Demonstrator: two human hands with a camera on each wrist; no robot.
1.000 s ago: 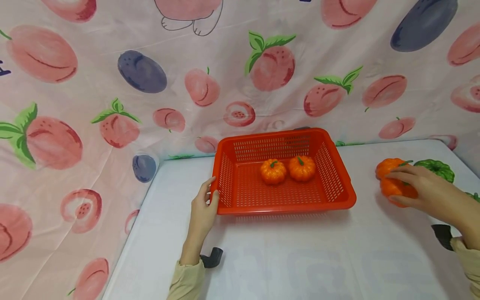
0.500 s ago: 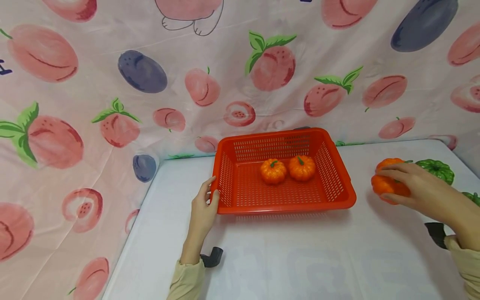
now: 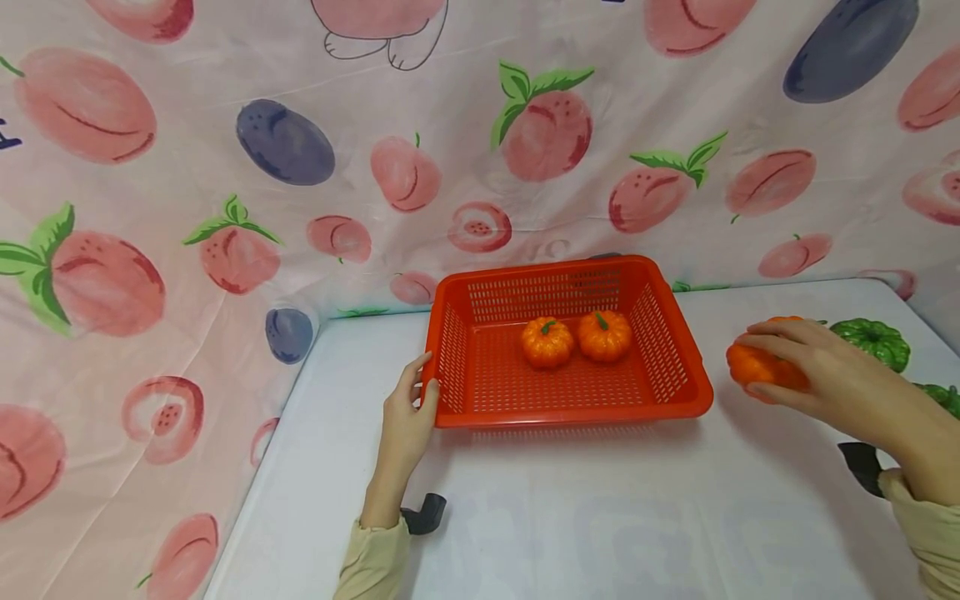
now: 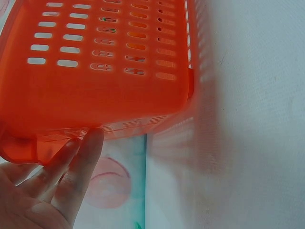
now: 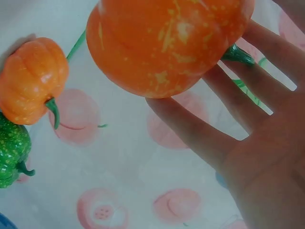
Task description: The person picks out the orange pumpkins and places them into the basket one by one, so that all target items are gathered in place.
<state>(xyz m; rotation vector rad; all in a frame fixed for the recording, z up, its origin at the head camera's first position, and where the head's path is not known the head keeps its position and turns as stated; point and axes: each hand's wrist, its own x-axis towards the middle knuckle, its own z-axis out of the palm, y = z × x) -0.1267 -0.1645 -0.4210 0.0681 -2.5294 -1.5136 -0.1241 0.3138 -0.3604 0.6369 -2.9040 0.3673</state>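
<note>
My left hand (image 3: 405,412) holds the left end of a red plastic basket (image 3: 566,419), thumb at the rim. In the left wrist view its fingers (image 4: 88,157) lie against the basket's outer side. Two small orange pumpkins (image 3: 547,342) with green stems sit inside. To the right of the basket, my right hand (image 3: 840,383) grips another orange pumpkin (image 5: 167,43) between thumb and fingers. Behind that hand, one more orange pumpkin (image 5: 35,81) is mostly hidden in the head view but shows whole in the right wrist view.
Two green pumpkins, the back one (image 3: 873,342) and a nearer one (image 3: 941,398) partly behind the right wrist, lie at the table's right side. A fruit-print cloth (image 3: 465,167) hangs behind and left of the white table (image 3: 570,525).
My right hand has moved left toward the basket with the pumpkin in its grip, away from the pumpkin beside it. The left hand and basket have stayed in place.
</note>
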